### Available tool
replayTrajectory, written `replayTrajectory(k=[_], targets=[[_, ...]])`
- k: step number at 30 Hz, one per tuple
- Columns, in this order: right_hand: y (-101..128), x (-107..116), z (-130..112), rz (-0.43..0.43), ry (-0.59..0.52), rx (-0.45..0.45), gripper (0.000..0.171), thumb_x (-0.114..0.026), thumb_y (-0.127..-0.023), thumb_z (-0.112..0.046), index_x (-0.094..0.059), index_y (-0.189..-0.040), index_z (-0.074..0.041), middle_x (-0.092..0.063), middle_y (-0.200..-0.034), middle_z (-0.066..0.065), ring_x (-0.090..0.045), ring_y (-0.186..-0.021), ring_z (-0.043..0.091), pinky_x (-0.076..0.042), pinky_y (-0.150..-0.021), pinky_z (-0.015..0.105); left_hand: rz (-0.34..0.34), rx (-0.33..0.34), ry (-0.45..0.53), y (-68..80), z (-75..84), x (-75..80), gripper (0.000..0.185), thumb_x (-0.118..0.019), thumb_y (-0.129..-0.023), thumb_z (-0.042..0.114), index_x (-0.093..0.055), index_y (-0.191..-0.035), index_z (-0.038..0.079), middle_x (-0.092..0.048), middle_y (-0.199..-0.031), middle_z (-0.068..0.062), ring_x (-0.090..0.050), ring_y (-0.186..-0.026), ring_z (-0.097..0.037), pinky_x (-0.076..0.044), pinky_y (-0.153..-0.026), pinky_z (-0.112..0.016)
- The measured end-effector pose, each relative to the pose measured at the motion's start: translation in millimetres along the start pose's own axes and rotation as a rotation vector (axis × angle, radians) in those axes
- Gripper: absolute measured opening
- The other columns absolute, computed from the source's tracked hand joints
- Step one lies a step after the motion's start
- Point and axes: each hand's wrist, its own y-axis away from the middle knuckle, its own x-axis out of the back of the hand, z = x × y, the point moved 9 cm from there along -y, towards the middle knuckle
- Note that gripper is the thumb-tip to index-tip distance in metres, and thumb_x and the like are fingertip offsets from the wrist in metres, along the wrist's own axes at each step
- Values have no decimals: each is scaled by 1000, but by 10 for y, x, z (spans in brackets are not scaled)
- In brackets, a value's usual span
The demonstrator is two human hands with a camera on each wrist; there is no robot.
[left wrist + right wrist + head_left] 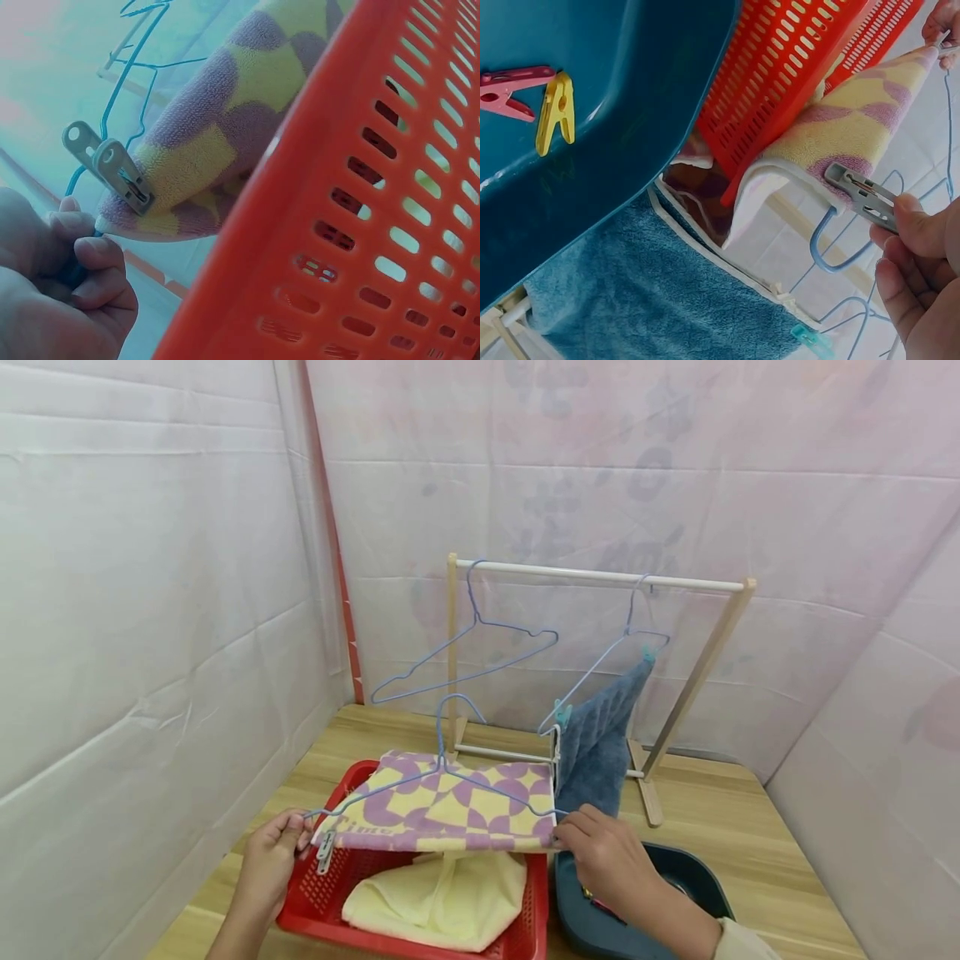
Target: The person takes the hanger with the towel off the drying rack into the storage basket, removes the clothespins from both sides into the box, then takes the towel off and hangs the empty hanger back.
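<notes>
Both hands hold a thin blue wire hanger (442, 777) above the red basket (330, 893), the left hand (270, 860) gripping its left tip, the right hand (607, 852) pinching a grey clip (864, 196) onto the soft, light checked towel (450, 806), best held by its pegged corners.

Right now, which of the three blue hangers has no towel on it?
The empty hanger at the left end of the rail. The one beside it carries a blue towel; the third, held in both hands, carries the checked towel.
</notes>
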Motion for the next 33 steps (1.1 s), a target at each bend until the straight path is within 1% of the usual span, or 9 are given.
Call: replayTrajectory(k=[2,4,13,21,22,25,27,31,33], targets=[[6,7,5,1,-3,-16,19,-68,-79,6,-72,-83,-12,-68,-79,-6,-52,-70,8,-46,-58,12,15,-1,-31,5,5,-2,35,-40,-109,18,-56,-99,-11,-48,-72,-1,-48,-69,-8,-46,-62,-19],[6,14,10,3,-2,-32,27,-75,-67,10,-71,-81,-13,-67,-78,-6,-51,-70,7,-46,-58,12,27,-3,-46,8,6,-3,34,-40,-109,16,-56,-99,-12,-48,-72,-1,-48,-68,-9,-46,-61,-19],[-23,76,9,36,-9,-58,29,-80,-66,11,-69,-79,-12,-65,-77,-6,-51,-72,7,-49,-63,15,42,-19,-97,30,12,-14,32,-40,-109,12,-59,-100,-11,-50,-71,-2,-48,-69,-8,-46,-61,-19],[-21,160,36,70,-18,-61,31,-85,-63,10,-71,-80,-12,-67,-78,-6,-54,-72,7,-51,-64,14,46,0,-92,31,-19,3,32,-40,-109,13,-59,-101,-11,-50,-72,-1,-49,-69,-8,-46,-62,-19],[-20,168,44,70,-22,-62,29,-84,-65,9,-71,-80,-12,-67,-78,-5,-54,-72,7,-51,-64,14,47,3,-94,30,-25,6,31,-40,-109,13,-59,-101,-11,-50,-72,-1,-49,-70,-8,-46,-62,-19],[-23,208,64,91,-44,-52,14,-72,-87,1,-70,-79,-10,-67,-77,-3,-54,-71,9,-50,-63,16,49,9,-101,22,-40,16,32,-40,-109,14,-59,-102,-10,-50,-72,-1,-48,-71,-8,-46,-63,-19],[-30,242,81,115,-54,-43,24,-58,-100,-7,-68,-79,-9,-67,-76,-2,-54,-70,11,-51,-62,18,49,13,-106,12,-50,22,32,-40,-109,14,-59,-103,-10,-50,-72,-2,-49,-71,-9,-46,-63,-19],[-39,291,133,123,-43,-64,39,-44,-107,-20,-67,-78,-8,-67,-76,-1,-57,-71,12,-53,-62,22,48,23,-115,2,-62,28,32,-39,-109,15,-59,-103,-10,-50,-73,-3,-49,-71,-9,-46,-63,-20],[-31,303,159,104,-40,-85,24,-58,-101,-11,-68,-79,-8,-67,-77,-1,-58,-72,12,-54,-62,23,50,31,-117,5,-60,30,33,-38,-110,15,-59,-104,-9,-50,-73,-3,-49,-72,-9,-46,-64,-20]])
